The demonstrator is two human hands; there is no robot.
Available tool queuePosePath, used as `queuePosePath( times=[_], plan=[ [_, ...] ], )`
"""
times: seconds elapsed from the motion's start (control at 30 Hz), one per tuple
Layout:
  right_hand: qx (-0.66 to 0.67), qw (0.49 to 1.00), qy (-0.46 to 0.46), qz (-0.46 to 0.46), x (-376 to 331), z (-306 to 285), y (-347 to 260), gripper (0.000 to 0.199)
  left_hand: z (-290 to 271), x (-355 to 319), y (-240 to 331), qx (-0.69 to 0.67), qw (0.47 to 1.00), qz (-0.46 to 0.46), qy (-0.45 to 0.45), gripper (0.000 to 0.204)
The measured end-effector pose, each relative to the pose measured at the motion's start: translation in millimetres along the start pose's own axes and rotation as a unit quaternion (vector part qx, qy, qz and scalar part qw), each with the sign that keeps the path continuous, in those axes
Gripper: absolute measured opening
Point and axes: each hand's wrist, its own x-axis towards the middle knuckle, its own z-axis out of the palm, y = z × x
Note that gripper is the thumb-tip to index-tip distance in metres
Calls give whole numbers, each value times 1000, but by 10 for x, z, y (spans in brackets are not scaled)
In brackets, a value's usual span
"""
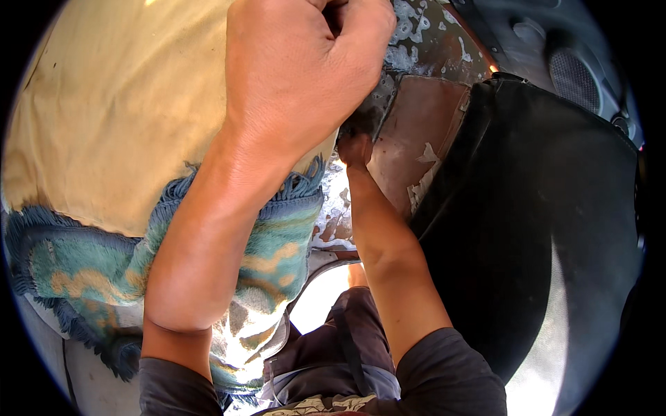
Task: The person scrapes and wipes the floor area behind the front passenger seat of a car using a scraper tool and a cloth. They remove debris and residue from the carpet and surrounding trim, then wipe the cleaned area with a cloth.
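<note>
In the head view, the pale print on the dark shirt is cut off by the lower edge and too partial to read. The tan cover is broad, lightly creased and faintly stained. Right of the tan cover, a brown panel has a torn, flaking skin; above that panel lies a blotched, worn surface. A black seat back stands farther right of the cover, and a fringed green-blue blanket lies along its lower edge. The left hand is raised in front of the cover's right part, back of the hand showing, fingers curled; whether it grips anything I cannot tell. The right hand reaches, arm extended, just beside the cover's right edge, its fingers in shadow, grip unclear.
</note>
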Motion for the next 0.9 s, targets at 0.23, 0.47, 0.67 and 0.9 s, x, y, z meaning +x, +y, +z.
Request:
queuePosePath(
  times=[0.23, 0.47, 0.67, 0.9],
  plan=[
    [-3, 999, -33, 25, 115, 2, 49, 35, 56, 35, -41, -19, 1000, 23, -2, 37],
    [-53, 995, -39, -78, 172, 140, 345, 28, 28, 12, 44, -45, 999, -8, -9, 36],
    [45, 998, -5, 42, -11, 71, 11, 31, -36, -10, 0, 6, 1000, 15, 15, 37],
    [-58, 993, -22, 99, -155, 204, 358, 40, 110, 8, 162, 33, 998, 53, 13, 36]
  ],
)
